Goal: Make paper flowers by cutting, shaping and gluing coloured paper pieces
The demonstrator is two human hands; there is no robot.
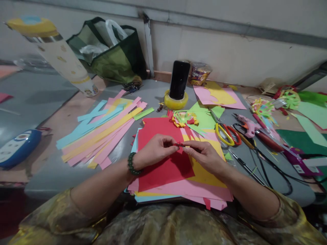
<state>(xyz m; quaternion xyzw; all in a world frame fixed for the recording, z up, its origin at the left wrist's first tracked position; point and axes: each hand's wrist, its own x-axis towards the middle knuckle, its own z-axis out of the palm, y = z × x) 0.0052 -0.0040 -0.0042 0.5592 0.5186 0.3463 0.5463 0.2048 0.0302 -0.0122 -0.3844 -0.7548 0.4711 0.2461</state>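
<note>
My left hand (160,146) and my right hand (201,152) meet over a stack of coloured paper. Between their fingertips is a small dark red paper piece (180,144), pinched from both sides; its exact shape is too small to make out. Right under the hands lies a red paper sheet (158,177), with a yellow sheet (208,173) and pink sheets (176,189) below it. A fringed paper flower (184,118) in green, yellow and red rests just beyond my fingers.
Paper strips (109,129) fan out at left. Scissors (226,134), a pink glue gun (249,126) and black cables lie at right. A phone (179,80) stands on a yellow tape roll (176,101). A tall bottle (61,61) and a green bag (114,58) stand behind.
</note>
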